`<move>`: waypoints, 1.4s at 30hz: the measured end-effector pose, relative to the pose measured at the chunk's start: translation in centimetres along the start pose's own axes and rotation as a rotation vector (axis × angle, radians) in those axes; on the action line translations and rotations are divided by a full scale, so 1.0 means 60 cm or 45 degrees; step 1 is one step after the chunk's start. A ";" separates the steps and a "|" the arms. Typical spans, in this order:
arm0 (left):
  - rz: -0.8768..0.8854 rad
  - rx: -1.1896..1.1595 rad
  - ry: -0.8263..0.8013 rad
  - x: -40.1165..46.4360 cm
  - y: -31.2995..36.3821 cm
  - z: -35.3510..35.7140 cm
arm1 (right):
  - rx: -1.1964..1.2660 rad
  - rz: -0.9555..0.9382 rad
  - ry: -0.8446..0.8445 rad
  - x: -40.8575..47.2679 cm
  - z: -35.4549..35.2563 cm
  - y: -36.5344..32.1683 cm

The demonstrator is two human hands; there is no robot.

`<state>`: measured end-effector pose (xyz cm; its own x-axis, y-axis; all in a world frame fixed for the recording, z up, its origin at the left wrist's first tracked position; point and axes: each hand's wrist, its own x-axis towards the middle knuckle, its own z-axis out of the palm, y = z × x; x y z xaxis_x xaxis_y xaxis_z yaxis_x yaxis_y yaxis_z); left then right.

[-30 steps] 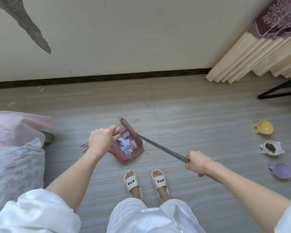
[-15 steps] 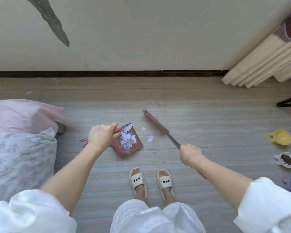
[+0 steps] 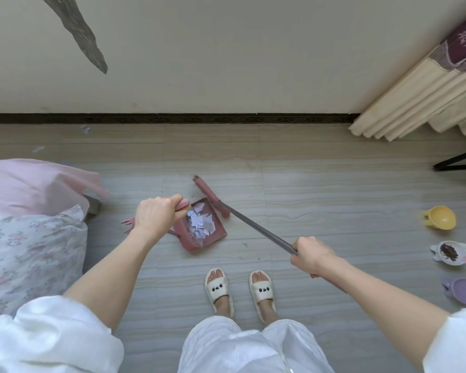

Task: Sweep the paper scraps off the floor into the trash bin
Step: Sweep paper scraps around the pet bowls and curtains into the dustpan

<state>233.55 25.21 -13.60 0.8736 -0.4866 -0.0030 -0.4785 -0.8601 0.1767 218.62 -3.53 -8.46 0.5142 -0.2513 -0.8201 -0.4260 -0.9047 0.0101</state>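
Note:
A pink dustpan [image 3: 211,239] rests on the grey floor in front of my feet, holding several white paper scraps [image 3: 201,223]. My left hand [image 3: 155,214] is closed around the dustpan's pink handle. My right hand [image 3: 311,254] grips the grey shaft of a broom [image 3: 256,227], whose pink head [image 3: 210,195] lies against the dustpan's open far edge. Two loose scraps [image 3: 85,128] lie near the baseboard at far left. No trash bin is visible.
A bed with pink and floral bedding [image 3: 27,224] fills the left side. A yellow cup [image 3: 440,218], a white dish [image 3: 449,253] and a purple cup [image 3: 464,289] sit on the floor at right. Curtains [image 3: 425,95] and a black frame leg [image 3: 457,162] stand at back right.
The broom head swung back from the floor to the dustpan's mouth, and the two scraps that lay beside the pan are no longer on the floor. My right hand moved right.

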 end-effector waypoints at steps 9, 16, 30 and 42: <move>0.018 0.014 -0.033 -0.019 -0.030 -0.015 | 0.076 0.144 0.063 0.001 -0.009 0.008; -0.087 -0.051 0.001 -0.040 -0.053 -0.010 | -0.039 0.111 0.086 0.035 -0.004 -0.046; -0.113 -0.028 -0.048 -0.035 -0.051 -0.008 | 0.069 -0.089 -0.053 0.019 -0.003 -0.072; -0.380 -0.114 -0.027 -0.026 -0.050 -0.022 | 0.049 0.121 0.217 0.083 -0.059 -0.075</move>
<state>233.73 28.77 -12.84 0.9719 -0.2182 -0.0879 -0.1904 -0.9491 0.2510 225.71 -1.95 -10.57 0.5871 -0.3927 -0.7079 -0.5053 -0.8610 0.0585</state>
